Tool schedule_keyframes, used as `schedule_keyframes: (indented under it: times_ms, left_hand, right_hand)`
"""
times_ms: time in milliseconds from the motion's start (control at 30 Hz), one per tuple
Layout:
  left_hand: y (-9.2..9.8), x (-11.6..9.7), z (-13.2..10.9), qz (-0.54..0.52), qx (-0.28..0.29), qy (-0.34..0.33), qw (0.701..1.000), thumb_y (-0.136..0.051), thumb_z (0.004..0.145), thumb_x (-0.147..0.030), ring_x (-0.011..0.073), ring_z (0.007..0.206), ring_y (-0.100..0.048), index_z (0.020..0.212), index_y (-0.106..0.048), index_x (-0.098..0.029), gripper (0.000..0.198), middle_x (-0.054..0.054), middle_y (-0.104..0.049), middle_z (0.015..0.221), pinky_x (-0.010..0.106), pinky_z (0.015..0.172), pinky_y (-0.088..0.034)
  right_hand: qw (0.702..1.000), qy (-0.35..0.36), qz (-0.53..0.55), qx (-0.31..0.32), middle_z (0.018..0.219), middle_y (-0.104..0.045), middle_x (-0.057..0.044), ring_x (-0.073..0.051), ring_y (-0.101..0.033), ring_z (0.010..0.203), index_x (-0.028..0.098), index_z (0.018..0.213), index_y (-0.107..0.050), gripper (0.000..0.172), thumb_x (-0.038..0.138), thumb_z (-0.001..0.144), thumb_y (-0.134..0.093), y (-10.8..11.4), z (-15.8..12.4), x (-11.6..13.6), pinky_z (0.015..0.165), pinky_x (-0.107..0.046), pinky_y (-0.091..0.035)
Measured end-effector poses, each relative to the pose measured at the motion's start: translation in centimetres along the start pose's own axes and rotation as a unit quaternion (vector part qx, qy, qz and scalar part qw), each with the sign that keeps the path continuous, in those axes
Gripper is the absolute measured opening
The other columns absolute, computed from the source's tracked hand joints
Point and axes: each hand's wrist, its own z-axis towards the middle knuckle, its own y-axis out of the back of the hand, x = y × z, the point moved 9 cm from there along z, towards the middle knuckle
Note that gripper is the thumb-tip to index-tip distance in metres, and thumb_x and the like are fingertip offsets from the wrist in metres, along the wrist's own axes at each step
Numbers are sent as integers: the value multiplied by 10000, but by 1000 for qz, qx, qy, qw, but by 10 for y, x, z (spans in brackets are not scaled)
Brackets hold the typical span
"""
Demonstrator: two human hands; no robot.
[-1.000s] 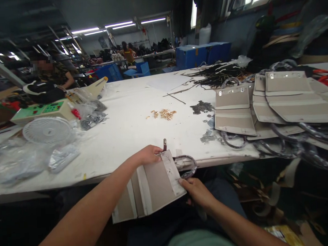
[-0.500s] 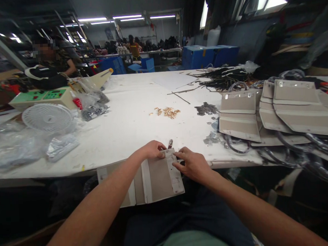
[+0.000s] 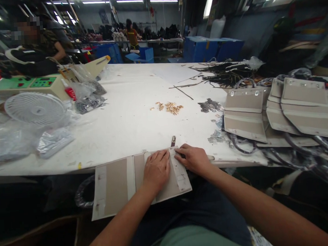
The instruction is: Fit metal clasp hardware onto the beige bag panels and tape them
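A beige bag panel (image 3: 116,180) with pale strips lies at the table's front edge, partly overhanging it. My left hand (image 3: 157,169) rests flat on the panel, fingers stretched out. At the panel's right end, my right hand (image 3: 195,159) is closed around a slim tool (image 3: 211,158); its pale end sticks out beyond the hand and a dark part shows near the fingers. The tool's exact kind is hidden. Just past the panel's far edge, a short dark strap with a metal end (image 3: 173,140) points away. A plastic-wrapped bag handle (image 3: 83,193) hangs at the panel's left.
Gold-coloured metal fittings (image 3: 173,108) and a heap of small dark metal plates (image 3: 209,105) lie on the white table (image 3: 125,121). Stacked bag panels (image 3: 244,115) are at right, dark strips (image 3: 227,75) behind. A white fan (image 3: 35,109) and a machine (image 3: 27,85) stand left, near a seated person.
My left hand has moved from the panel's far edge to lie flat on its surface. My right hand now grips a slim tool at the panel's end. The view has shifted slightly.
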Motion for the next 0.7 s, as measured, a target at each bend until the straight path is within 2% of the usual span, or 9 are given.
schedule_keyframes:
  times_ms: [333,533,700]
  left_hand:
    - [-3,10,-2,-52,9,22,998,-499,990,-237,290,1257,-523,1424,-566,-244,440,82,-620,1404,500,1063,-446]
    - [-10,12,-1,-27,5,3,1000,-459,1009,-248,299,1292,-508,1443,-551,-249,444,92,-609,1416,491,1064,-427]
    - [-13,10,1,1,1,-23,1000,-464,1007,-254,311,1302,-508,1447,-547,-234,449,104,-613,1422,500,1061,-420]
  right_hand:
    - [999,1,-19,28,1261,-666,-45,-214,-692,1005,350,1437,-548,420,472,1054,-427,-7,-7,6,763,-293,-482]
    - [997,36,-36,52,1235,-663,-89,-234,-681,1010,280,1485,-493,463,445,1067,-382,-7,-3,10,788,-305,-503]
    - [996,62,-46,49,1189,-679,-100,-236,-687,979,246,1453,-524,454,431,1070,-366,-3,-1,14,756,-299,-513]
